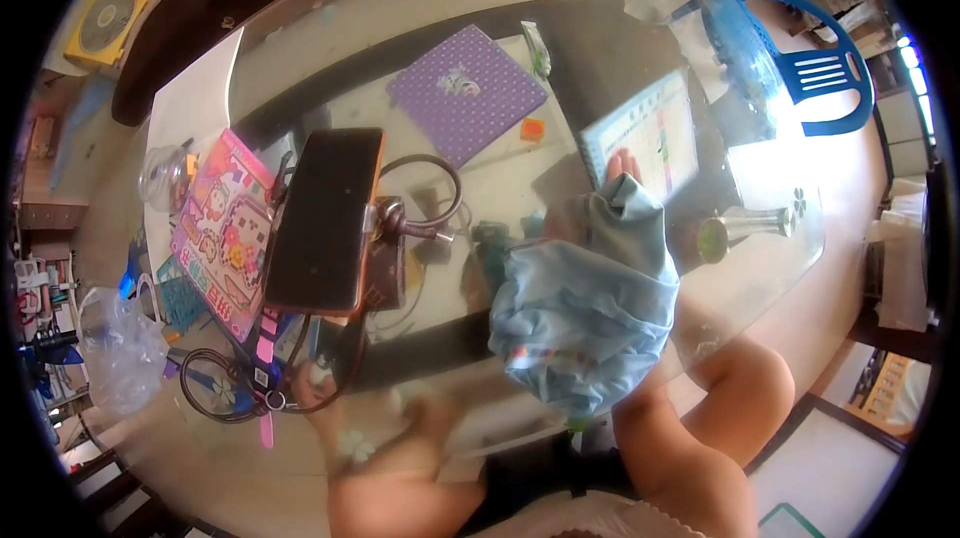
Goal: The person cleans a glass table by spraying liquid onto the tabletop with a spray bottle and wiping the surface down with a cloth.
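Observation:
A crumpled light blue cloth garment point(590, 308) with a small coloured stripe lies bunched over my right forearm. The fingers of my right hand point(622, 164) stick out stretched past its upper edge, over a pale blue and white printed sheet point(660, 138). My left hand point(314, 388) is low at the left, by the table's near edge. Its fingers are curled round something small and whitish that I cannot make out, beside a brown cord point(355, 368). Above it are a black phone point(325, 223) in a brown case and a pink illustrated booklet point(225, 233).
On the glass table point(430, 338) lie a purple dotted square point(466, 93) and a small orange item point(532, 129). A metal-and-glass table leg point(745, 230) shows at right. A blue chair point(840, 73) stands upper right; a clear plastic bag point(120, 353) is at left.

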